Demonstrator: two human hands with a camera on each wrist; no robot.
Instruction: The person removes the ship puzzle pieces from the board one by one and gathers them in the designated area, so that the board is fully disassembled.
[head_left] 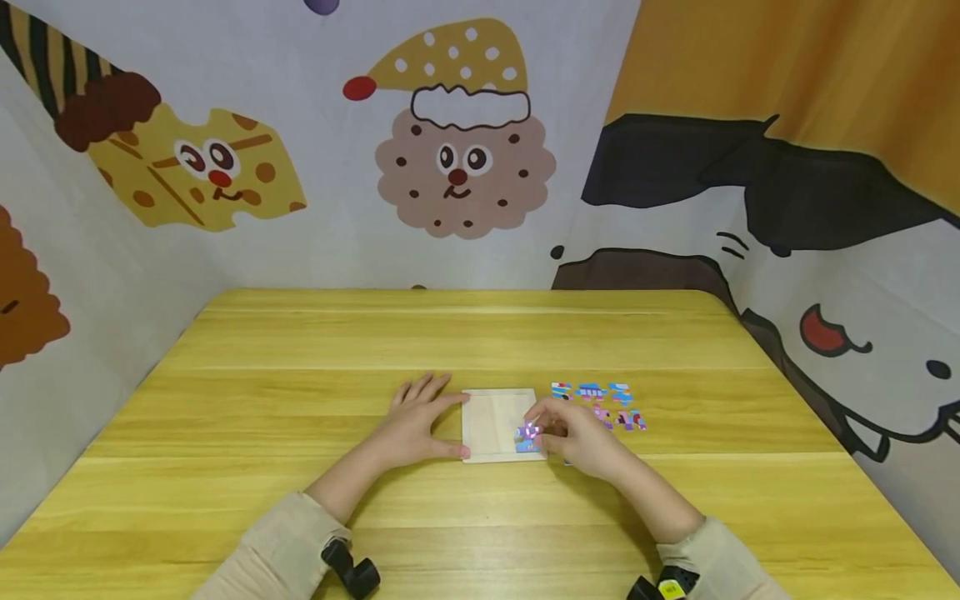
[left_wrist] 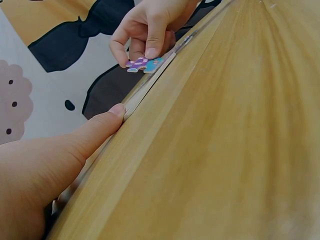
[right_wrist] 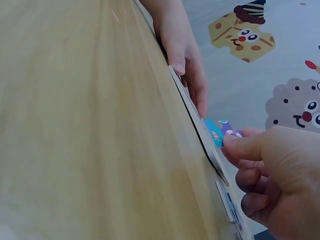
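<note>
A square wooden puzzle tray (head_left: 487, 429) with a raised rim lies on the table. My left hand (head_left: 412, 421) steadies its left side, thumb at the lower left corner and fingers spread. In the left wrist view the thumb (left_wrist: 102, 127) presses the tray's edge. My right hand (head_left: 577, 437) pinches a purple and blue jigsaw piece (head_left: 527, 437) between thumb and fingers, over the tray's lower right corner. Seen from the right wrist, the piece (right_wrist: 216, 132) is held tilted, just above the tray's rim (right_wrist: 200, 132).
Several loose jigsaw pieces (head_left: 621, 393) in blue, pink and purple lie right of the tray, some partly hidden behind my right hand. The wooden table (head_left: 480, 342) reaches back to a cloth printed with cartoon figures (head_left: 465, 175).
</note>
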